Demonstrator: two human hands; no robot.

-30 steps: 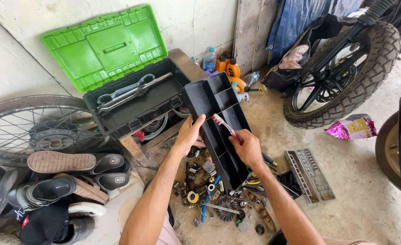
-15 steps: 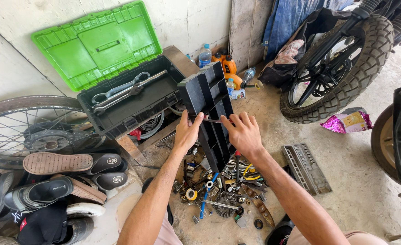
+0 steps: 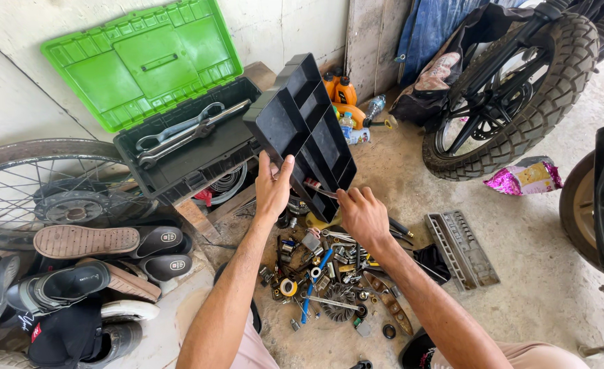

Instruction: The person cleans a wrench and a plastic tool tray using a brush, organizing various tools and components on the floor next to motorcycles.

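Left to right: a spoked wheel [image 3: 56,198] and sandals [image 3: 103,256] are seen at the far left. An open toolbox [image 3: 185,154] with a green lid [image 3: 141,65] holds two or three long wrenches [image 3: 185,133]. A black divided tray [image 3: 305,133] is held tilted in the air above a pile of small parts [image 3: 329,280]. Its left edge is gripped by the left hand [image 3: 272,190], fingers closed on it. Its lower end is gripped by the right hand [image 3: 363,215], fingers curled around it; a toothbrush [image 3: 319,188] may also be pinched there, not certain.

Risk, judged: the tray could slip or tip because of the steep tilt.

Counted: one tray, one toolbox, two orange bottles [image 3: 339,90], one tyre [image 3: 514,96], one grey rack [image 3: 462,247].
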